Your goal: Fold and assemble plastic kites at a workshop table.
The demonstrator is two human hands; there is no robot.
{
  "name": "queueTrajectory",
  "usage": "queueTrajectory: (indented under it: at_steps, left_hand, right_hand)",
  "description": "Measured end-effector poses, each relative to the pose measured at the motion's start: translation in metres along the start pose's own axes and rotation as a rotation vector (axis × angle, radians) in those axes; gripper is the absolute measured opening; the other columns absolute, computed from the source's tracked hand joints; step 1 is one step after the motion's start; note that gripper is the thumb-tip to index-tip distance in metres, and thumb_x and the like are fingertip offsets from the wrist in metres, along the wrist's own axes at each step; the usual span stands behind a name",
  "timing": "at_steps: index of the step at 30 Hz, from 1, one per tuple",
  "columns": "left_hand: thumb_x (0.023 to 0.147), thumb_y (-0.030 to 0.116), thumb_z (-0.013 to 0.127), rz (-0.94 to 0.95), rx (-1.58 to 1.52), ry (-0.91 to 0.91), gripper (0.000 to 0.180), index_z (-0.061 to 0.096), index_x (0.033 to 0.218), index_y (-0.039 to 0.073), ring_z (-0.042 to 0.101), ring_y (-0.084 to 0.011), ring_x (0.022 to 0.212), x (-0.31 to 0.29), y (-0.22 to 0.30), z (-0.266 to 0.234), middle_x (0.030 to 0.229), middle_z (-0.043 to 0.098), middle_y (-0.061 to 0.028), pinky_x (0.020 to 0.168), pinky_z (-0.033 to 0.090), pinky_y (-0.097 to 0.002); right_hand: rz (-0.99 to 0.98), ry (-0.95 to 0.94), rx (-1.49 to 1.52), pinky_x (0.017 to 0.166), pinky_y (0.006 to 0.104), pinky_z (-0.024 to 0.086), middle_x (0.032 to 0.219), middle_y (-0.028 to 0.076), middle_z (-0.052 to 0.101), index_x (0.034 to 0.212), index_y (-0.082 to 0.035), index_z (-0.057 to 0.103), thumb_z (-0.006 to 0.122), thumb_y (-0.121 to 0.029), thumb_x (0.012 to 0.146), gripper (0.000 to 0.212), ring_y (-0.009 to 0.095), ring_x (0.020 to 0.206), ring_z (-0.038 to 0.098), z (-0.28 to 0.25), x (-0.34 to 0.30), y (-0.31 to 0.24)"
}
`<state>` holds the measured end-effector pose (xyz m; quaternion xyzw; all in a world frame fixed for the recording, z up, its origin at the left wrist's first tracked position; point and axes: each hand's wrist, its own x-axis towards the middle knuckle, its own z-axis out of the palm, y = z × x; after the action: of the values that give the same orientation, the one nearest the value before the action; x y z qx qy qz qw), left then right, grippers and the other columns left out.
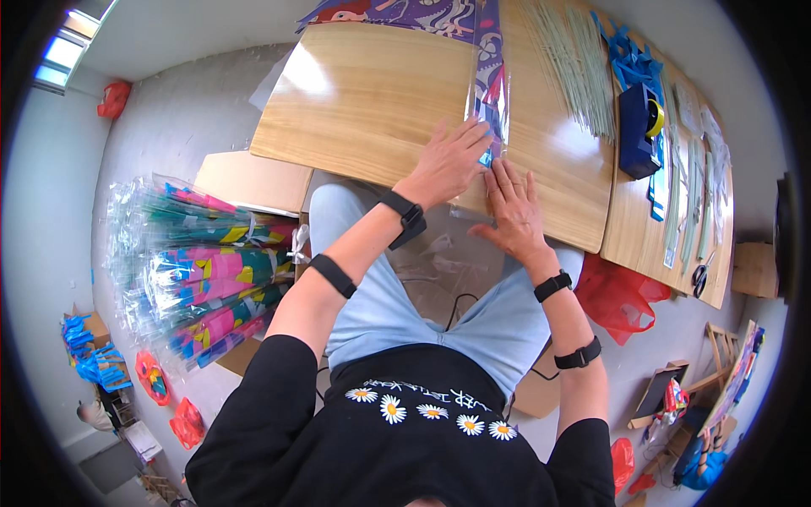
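Note:
A long clear plastic sleeve [504, 93] lies lengthwise on the wooden table [372, 93], with a narrow folded purple printed sheet [489, 51] inside. My left hand [449, 162] rests on the sleeve's near part, palm down, fingers stretched forward and to the right across it. Beside it, my right hand [515, 211] lies flat with its fingers stretched and its thumb spread to the left. Its fingertips touch the sleeve's right edge close to the table's front. A small blue piece of the print [486, 158] shows between the two hands.
A purple printed sheet [405, 19] lies at the far edge. Thin pale sticks [574, 68], a blue tape dispenser [639, 131], blue ribbons [629, 59] and scissors [700, 277] are on the right. Colourful wrapped bundles [211, 270] stand at left; a red bag [621, 296] hangs right.

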<state>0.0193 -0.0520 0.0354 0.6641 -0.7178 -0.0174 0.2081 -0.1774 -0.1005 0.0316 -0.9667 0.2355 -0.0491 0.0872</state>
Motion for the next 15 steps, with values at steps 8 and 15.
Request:
queueTrajectory:
  at_steps: [8,15]
  left_hand:
    - [0.090,0.025,0.065,-0.028,-0.023,-0.024,0.046,0.056,0.133,0.012,0.040,-0.0246,0.138,0.006,-0.014,0.017,0.144,0.049,-0.0077,0.109,0.030,-0.0565]
    - [0.079,0.023,0.073,0.104,-0.170,0.002,0.051,0.058,0.124,0.005,0.047,-0.0295,0.128,-0.028,0.013,-0.012,0.136,0.052,-0.0090,0.114,0.029,-0.0531]
  right_hand:
    - [-0.011,0.045,0.118,0.119,0.0547,0.020,0.155,0.011,0.036,0.146,-0.006,0.041,0.077,-0.015,0.067,0.086,0.028,0.146,0.029,0.000,-0.010,0.006]
    - [-0.004,0.157,0.165,0.118,0.0537,0.022,0.151,0.009,0.043,0.140,-0.008,0.048,0.070,-0.004,0.068,0.075,0.027,0.144,0.034,0.010,-0.011,0.011]
